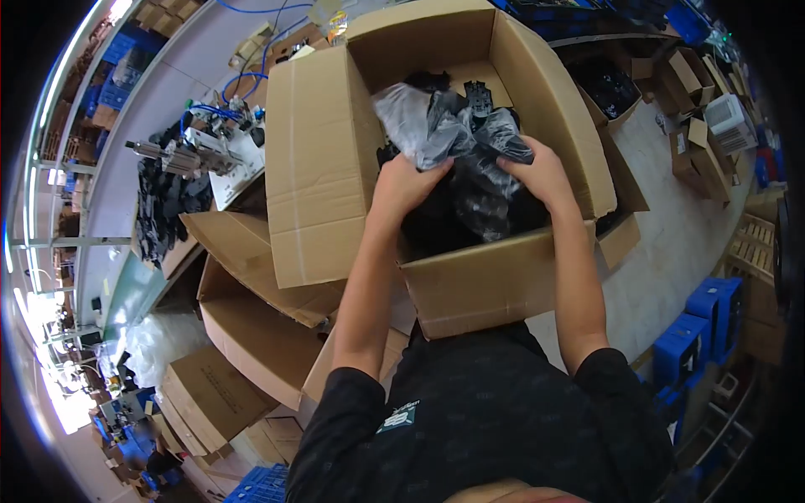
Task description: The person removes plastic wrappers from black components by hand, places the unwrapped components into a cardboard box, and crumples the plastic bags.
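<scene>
Flap (317, 172) beside left forearm (364, 272), carton walls (486, 285) around black parts (479, 99), hands (402, 186) in a pinch on crumpled plastic (446, 134)

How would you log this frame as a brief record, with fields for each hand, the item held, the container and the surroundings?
Left hand: gripping one side of the plastic bag
Right hand: gripping the bag's other side
Item held: see-through, crumpled; whether it holds anything is unclear
Container: large cardboard box, flaps open, directly beneath the hands
Box contents: black parts, partly hidden by the bag
Picture left: metal machine; below it, another open carton
Picture right: blue crates
</scene>
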`<control>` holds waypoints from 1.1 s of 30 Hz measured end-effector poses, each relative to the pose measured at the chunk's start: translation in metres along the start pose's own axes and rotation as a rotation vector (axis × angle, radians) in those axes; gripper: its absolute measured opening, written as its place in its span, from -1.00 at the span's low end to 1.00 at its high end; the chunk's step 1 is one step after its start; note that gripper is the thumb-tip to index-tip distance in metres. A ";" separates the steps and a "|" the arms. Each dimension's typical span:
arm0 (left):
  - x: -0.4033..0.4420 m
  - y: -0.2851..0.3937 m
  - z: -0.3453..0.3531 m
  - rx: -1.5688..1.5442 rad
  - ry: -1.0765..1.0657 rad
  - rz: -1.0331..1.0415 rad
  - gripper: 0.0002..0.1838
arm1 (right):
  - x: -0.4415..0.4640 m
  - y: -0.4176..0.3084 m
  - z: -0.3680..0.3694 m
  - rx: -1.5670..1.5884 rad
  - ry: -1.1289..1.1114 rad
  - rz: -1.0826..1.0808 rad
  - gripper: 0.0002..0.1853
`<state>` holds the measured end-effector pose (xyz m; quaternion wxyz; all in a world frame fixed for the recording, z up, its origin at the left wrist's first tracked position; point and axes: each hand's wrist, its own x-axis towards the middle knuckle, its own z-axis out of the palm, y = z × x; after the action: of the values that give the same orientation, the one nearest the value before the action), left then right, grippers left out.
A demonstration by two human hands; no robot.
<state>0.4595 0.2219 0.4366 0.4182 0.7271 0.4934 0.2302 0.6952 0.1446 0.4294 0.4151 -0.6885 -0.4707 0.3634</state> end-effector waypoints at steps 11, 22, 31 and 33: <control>0.030 -0.017 -0.031 0.574 -0.011 0.087 -0.35 | 0.053 -0.018 -0.039 -0.434 0.329 -0.241 -0.68; -0.004 -0.001 -0.051 0.411 0.284 0.220 -0.71 | 0.046 -0.005 -0.021 -0.295 -0.259 -0.510 -0.68; -0.110 -0.009 -0.026 -0.058 0.550 0.116 -0.76 | 0.022 0.012 0.017 -0.868 -1.170 -1.135 -0.59; -0.123 -0.014 -0.019 -0.056 0.600 0.135 -0.83 | 0.032 0.038 0.022 -0.950 -1.100 -1.426 -0.77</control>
<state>0.3876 0.1196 0.4447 0.2572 0.6461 0.5388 0.4755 0.6988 0.1722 0.3824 -0.0554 -0.0785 -0.9927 0.0730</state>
